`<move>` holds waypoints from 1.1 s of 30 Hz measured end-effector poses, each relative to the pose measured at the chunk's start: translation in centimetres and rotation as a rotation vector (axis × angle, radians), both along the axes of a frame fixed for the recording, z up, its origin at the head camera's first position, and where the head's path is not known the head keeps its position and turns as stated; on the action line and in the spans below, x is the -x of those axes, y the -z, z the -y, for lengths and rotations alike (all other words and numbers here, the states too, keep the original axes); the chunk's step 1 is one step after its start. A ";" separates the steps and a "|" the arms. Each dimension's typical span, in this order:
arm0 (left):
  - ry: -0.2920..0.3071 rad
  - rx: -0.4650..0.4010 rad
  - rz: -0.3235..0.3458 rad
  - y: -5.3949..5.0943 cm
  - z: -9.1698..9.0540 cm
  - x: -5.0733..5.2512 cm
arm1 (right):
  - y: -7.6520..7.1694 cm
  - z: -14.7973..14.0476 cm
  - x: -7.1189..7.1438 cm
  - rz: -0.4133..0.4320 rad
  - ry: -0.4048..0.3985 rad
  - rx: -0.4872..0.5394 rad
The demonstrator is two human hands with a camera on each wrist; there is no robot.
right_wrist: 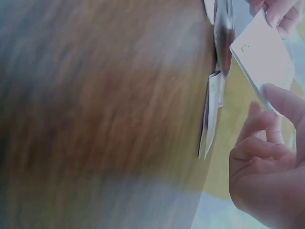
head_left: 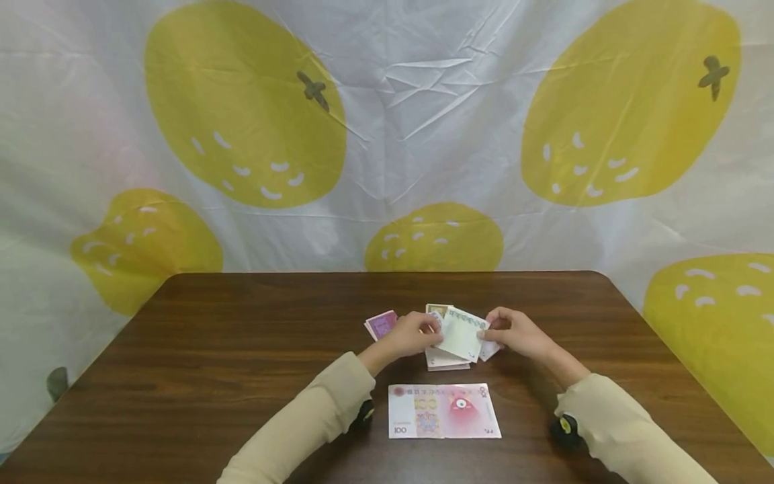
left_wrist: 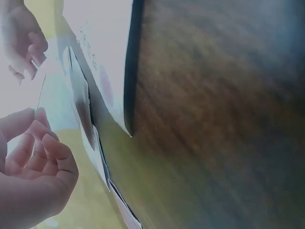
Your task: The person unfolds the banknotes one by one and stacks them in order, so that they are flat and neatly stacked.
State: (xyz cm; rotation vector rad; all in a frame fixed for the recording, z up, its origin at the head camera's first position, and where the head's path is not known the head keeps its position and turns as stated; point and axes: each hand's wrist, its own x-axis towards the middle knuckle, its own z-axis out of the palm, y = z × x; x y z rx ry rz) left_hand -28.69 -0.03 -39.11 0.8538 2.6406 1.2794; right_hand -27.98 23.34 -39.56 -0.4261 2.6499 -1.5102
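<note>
"Lemon-printed cloth hangs behind it all, doesn't it?"

"Yes, white with big yellow lemons, and in front of it is a dark wood-grain surface."

"So what's being held?"

"A pale green banknote, lifted and tilted just above some other notes, with a row of print along its far edge."

"Which hand has it?"

"Both. The left hand pinches the left edge between thumb and fingers, and the right hand pinches the opposite edge. From the right wrist you can see that thumb lying on the note's face."

"And underneath?"

"A loose pile of notes, with a brownish note showing at the far end. Just beside the left hand, a purple note pokes out; a whitish note sits by the right fingers, though I can't tell whether they touch it."

"Anything closer to the person?"

"One pink 100 banknote, lying flat and apart from the pile, printed with a one-eyed figure."

"And the arms?"

"Beige sleeves, with a dark round device under the right cuff, marked yellow-green."
</note>
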 end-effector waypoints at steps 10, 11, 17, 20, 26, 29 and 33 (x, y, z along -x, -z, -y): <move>0.026 -0.261 0.127 0.7 0.9 0.0 | -1.0 0.8 -0.6 0.155 0.046 0.203; 0.020 -0.269 0.141 0.7 1.0 -0.1 | -1.0 0.9 -0.6 0.164 0.046 0.198; -0.012 -0.288 0.225 0.7 1.4 -0.4 | -1.4 1.3 -1.1 0.194 0.040 0.218; -0.008 -0.286 0.235 0.6 1.7 -0.6 | -1.5 1.5 -1.3 0.197 0.011 0.252; 0.015 -0.342 0.239 0.3 2.1 -0.8 | -1.5 1.9 -1.6 0.198 -0.030 0.261; 0.048 -0.382 0.245 0.0 2.2 -1.0 | -1.4 2.0 -1.7 0.199 -0.042 0.256; 0.099 -0.400 0.232 -1.2 2.5 -2.0 | -1.2 2.0 -1.7 0.191 -0.058 0.249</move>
